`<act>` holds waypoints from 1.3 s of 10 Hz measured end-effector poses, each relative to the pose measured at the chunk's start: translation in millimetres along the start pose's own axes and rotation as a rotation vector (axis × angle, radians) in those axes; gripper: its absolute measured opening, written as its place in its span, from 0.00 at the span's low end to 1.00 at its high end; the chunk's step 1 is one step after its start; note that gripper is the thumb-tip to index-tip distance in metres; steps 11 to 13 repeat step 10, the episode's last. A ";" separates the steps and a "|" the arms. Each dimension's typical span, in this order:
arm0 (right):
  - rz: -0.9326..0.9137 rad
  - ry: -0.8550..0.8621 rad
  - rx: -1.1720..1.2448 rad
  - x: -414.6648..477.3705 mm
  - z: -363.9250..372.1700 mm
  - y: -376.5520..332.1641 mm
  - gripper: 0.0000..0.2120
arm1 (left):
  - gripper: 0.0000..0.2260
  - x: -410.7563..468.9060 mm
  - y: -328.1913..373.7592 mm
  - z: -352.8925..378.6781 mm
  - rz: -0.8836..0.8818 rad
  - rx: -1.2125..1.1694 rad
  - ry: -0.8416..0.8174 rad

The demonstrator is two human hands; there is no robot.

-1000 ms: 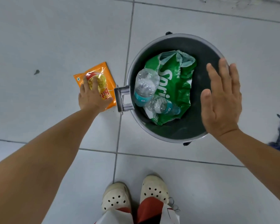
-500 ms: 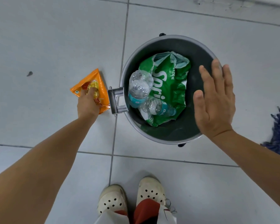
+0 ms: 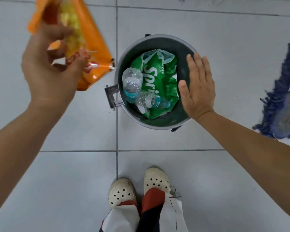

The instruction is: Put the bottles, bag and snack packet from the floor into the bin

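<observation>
Green "Sprite" bag [image 3: 159,81] in bin [image 3: 159,125]

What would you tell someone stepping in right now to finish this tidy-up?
Left hand: holds the orange snack packet, lifted off the floor, left of the bin and not yet over it.
Right hand: open, flat, empty, over the right side of the grey bin.
Done: the green Sprite bag and two clear water bottles lie inside the bin.
Left: carry the packet over the opening and drop it in. I see no other litter on the tiles; the blue mop at the right is probably not part of the job.
</observation>
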State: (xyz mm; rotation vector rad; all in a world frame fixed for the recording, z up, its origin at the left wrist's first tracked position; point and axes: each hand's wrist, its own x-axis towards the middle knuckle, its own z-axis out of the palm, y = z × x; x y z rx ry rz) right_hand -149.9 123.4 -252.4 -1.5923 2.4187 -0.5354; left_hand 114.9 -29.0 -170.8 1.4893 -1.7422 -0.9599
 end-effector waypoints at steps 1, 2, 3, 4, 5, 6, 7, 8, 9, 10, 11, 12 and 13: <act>0.032 -0.013 0.080 1.0 -3.1 -1.9 0.36 | 0.18 -5.1 45.5 16.9 0.179 0.044 -0.174; 0.071 -0.021 0.231 1.3 -11.0 -2.0 0.33 | 0.16 -17.9 64.6 48.3 0.258 0.212 -0.427; 0.127 -0.009 0.349 -1.6 -19.1 -0.1 0.33 | 0.14 -33.5 67.5 67.5 0.300 0.340 -0.598; 0.127 -0.021 0.315 -7.3 -26.2 3.6 0.33 | 0.14 -41.2 63.6 67.2 0.357 0.372 -0.553; 0.108 -0.067 0.226 -13.8 -32.3 10.7 0.34 | 0.16 -43.1 55.0 58.4 0.324 0.379 -0.457; 0.075 -0.135 0.079 -23.7 -41.8 14.3 0.36 | 0.19 -47.8 47.4 49.5 0.325 0.458 -0.447; -0.015 -0.213 -0.116 -27.2 -53.9 9.3 0.37 | 0.24 -48.6 35.5 43.2 0.336 0.635 -0.466; -0.078 -0.289 -0.252 -27.8 -70.1 -4.6 0.39 | 0.30 -49.2 28.2 34.0 0.301 0.798 -0.486; -0.117 -0.336 -0.317 -18.7 -88.6 -28.6 0.38 | 0.33 -49.1 38.7 25.3 0.290 0.893 -0.491; -0.153 -0.317 -0.359 -2.6 -115.1 -53.8 0.37 | 0.34 -43.5 66.6 14.1 0.328 0.996 -0.473; -0.153 -0.317 -0.359 -2.6 -115.1 -53.8 0.37 | 0.34 -43.5 66.6 14.1 0.328 0.996 -0.473; -0.153 -0.317 -0.359 -2.6 -115.1 -53.8 0.37 | 0.34 -43.5 66.6 14.1 0.328 0.996 -0.473; -0.153 -0.317 -0.359 -2.6 -115.1 -53.8 0.37 | 0.34 -43.5 66.6 14.1 0.328 0.996 -0.473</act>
